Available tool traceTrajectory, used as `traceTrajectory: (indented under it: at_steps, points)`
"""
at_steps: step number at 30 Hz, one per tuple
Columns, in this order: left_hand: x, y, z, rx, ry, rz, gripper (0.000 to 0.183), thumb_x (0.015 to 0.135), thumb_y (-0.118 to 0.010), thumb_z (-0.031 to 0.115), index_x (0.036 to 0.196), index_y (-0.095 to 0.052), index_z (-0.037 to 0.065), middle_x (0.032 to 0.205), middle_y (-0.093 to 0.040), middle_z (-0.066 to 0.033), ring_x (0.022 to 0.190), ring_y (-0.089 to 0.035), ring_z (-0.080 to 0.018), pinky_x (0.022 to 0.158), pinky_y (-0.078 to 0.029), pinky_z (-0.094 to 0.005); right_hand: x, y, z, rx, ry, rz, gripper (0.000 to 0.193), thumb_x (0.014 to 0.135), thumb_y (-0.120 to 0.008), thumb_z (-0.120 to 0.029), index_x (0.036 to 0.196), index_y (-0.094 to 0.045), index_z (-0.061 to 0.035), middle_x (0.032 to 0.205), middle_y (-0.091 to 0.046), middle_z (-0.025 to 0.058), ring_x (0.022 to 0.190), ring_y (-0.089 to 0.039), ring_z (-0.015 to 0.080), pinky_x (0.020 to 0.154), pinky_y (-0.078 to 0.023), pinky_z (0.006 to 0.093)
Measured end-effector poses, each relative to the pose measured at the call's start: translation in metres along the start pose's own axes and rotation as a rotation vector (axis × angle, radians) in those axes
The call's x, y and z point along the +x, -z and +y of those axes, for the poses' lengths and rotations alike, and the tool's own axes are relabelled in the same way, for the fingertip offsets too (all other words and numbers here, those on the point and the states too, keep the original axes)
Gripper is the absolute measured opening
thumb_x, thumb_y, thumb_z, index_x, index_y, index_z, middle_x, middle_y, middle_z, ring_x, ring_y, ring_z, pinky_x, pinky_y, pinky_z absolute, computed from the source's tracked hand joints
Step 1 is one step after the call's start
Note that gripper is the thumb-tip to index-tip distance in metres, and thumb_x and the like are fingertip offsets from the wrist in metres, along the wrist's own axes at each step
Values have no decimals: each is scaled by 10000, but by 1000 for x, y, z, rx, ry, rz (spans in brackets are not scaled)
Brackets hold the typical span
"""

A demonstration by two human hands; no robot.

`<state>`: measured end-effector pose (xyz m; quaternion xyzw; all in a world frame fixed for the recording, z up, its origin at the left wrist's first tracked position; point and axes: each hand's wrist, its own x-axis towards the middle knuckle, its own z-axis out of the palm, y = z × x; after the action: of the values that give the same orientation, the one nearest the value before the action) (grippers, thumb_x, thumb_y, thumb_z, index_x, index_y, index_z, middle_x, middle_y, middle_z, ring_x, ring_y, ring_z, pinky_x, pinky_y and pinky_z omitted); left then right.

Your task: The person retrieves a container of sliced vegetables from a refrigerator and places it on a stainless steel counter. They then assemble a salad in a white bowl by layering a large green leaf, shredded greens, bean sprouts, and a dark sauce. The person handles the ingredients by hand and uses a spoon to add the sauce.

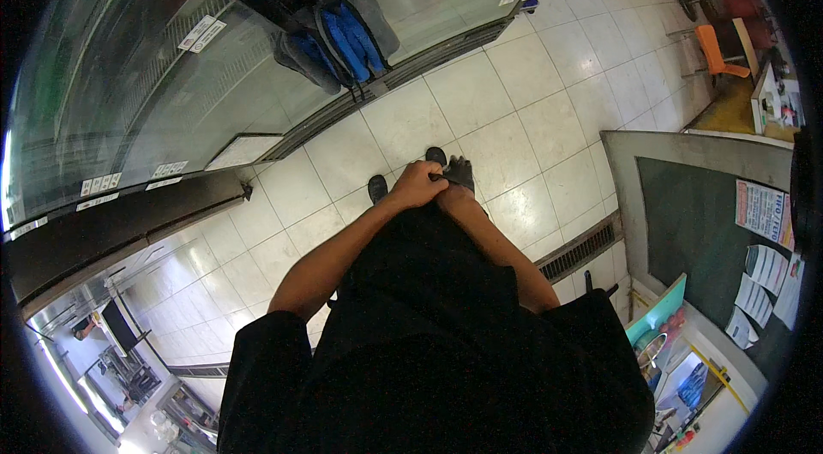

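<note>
My left hand (417, 185) is bare and closed at the wrist of my right hand, pinching the cuff edge of a dark glove. That glove (459, 171) covers the fingers and palm of my right hand (460, 180), while the right wrist and forearm are bare. The gloved fingers look stretched out and a little apart, with nothing seen in them. Both hands meet in front of my waist, above the tiled floor and just nearer than my dark shoes (377, 189).
Large glass doors (249, 68) stand ahead and left, with blue and grey padded pieces (343, 41) at their handles. A grey panel with papers (759, 287) is on the right. A floor drain grate (580, 250) lies nearer. An orange chair (713, 51) stands at the far right.
</note>
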<state>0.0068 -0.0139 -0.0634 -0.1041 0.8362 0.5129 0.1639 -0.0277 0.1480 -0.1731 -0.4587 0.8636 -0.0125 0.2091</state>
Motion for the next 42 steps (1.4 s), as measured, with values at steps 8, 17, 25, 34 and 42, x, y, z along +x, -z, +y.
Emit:
traceTrajectory:
  at_steps: [8, 17, 25, 34, 42]
  points:
    - [-7, -10, 18, 371, -84, 307, 185, 880, -563, 82, 1053, -538, 20, 930, -634, -203, 839, -671, -399, 720, -565, -495, 31, 26, 10, 193, -270, -269, 487, 895, -566, -384, 1283, -564, -89, 1337, -542, 260, 1254, -509, 408, 1083, -309, 564]
    - [-11, 13, 46, 635, -381, 583, 85, 851, -586, 47, 932, -564, 56, 932, -559, -106, 845, -622, -242, 729, -525, -359, 54, 110, -12, 414, -257, 689, 620, 897, -651, -377, 1396, -474, -54, 1449, -410, 318, 1327, -408, 480, 1091, -319, 562]
    - [0, 33, 51, 99, -120, 797, 310, 781, -664, -34, 1049, -526, 36, 927, -571, -118, 845, -656, -304, 738, -561, -402, 103, 145, -18, 738, -353, 968, 514, 891, -722, -211, 1313, -541, 20, 1310, -534, 285, 1246, -489, 430, 1042, -403, 487]
    - [27, 53, 45, -463, -130, 914, 184, 842, -649, -39, 794, -476, -2, 689, -422, -59, 649, -435, -103, 587, -409, -280, 158, 200, -34, 714, -283, 1186, 355, 852, -766, -215, 1137, -652, -37, 1133, -643, 160, 1075, -584, 349, 940, -464, 462]
    - [20, 103, 56, 64, -346, 934, 289, 695, -709, -112, 849, -517, 39, 724, -512, -95, 645, -523, -171, 643, -472, -313, 194, 216, -28, 1667, -214, 999, 359, 919, -627, -95, 1253, -591, 30, 1198, -621, 147, 1028, -593, 251, 935, -489, 368]
